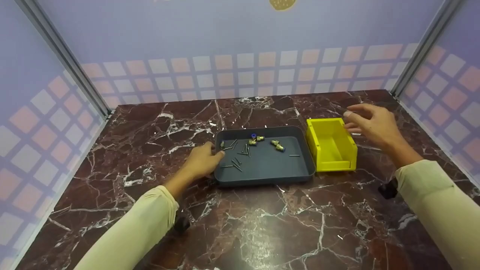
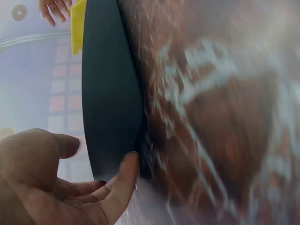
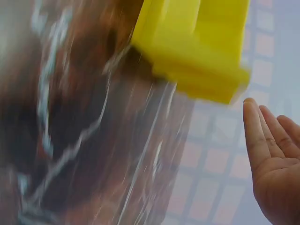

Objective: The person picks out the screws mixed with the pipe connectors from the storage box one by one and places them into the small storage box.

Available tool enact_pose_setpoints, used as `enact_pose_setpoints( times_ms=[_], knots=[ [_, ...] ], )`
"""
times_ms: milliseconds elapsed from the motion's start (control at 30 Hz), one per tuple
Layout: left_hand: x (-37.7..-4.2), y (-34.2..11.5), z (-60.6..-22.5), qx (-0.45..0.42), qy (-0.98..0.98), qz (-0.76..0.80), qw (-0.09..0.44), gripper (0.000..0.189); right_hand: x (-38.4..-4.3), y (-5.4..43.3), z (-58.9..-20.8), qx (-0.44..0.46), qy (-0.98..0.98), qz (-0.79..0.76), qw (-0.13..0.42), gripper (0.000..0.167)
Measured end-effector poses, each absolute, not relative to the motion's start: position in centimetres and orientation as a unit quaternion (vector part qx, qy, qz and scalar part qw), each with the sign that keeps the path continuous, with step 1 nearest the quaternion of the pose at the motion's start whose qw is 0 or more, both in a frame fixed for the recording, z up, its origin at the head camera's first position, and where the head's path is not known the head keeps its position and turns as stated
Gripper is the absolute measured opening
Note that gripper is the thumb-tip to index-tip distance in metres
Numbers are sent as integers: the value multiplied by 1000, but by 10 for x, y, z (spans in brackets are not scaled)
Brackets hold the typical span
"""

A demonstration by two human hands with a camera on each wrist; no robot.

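A dark grey tray [image 1: 270,168] lies on the table. My left hand [image 1: 204,159] holds its left edge, thumb over the rim and fingers against the outer wall; the left wrist view shows the fingertips at the tray's corner [image 2: 117,126]. Several brass pneumatic fittings with blue collars [image 1: 279,147] lie toward the back of the tray. Several thin metal screws or pins [image 1: 246,150] are scattered mostly in its left half. Beside the tray's right wall stands a yellow bin [image 1: 336,166]. Over its right side hovers my right hand [image 1: 373,123], fingers extended and holding nothing.
The table [image 1: 157,225] has a glossy dark red marbled top. Patterned panels [image 1: 243,75] enclose it at the back and both sides, with metal posts [image 1: 423,48] at the rear corners. A dark object [image 1: 389,188] shows beneath the right sleeve.
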State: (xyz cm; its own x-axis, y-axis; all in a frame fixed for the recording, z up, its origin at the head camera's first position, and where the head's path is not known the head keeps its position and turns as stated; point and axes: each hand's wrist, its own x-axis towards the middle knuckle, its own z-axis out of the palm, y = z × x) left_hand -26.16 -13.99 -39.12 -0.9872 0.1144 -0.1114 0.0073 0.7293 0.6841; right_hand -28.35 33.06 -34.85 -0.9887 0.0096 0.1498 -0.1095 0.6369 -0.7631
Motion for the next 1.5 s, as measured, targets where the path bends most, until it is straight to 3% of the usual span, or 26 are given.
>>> enact_pose_setpoints(
  times_ms=[333, 633, 1033, 1300, 1500],
  knots=[
    [-268, -139, -402, 15, 903, 414, 113, 34, -271, 284, -343, 89, -798, 596, -19, 50],
    [-272, -144, -397, 6, 870, 475, 130, 35, -273, 259, -344, 116, -762, 631, -85, 51],
    [-269, -137, -403, 25, 947, 318, 21, 28, -274, 244, -350, 116, -762, 625, -123, 51],
    [-266, -131, -404, 16, 957, 291, 3, 29, -272, 241, -353, 109, -771, 610, -147, 52],
    [-266, -124, -405, 0, 971, 241, 5, 43, -272, 235, -357, 110, -771, 611, -146, 50]
  ],
)
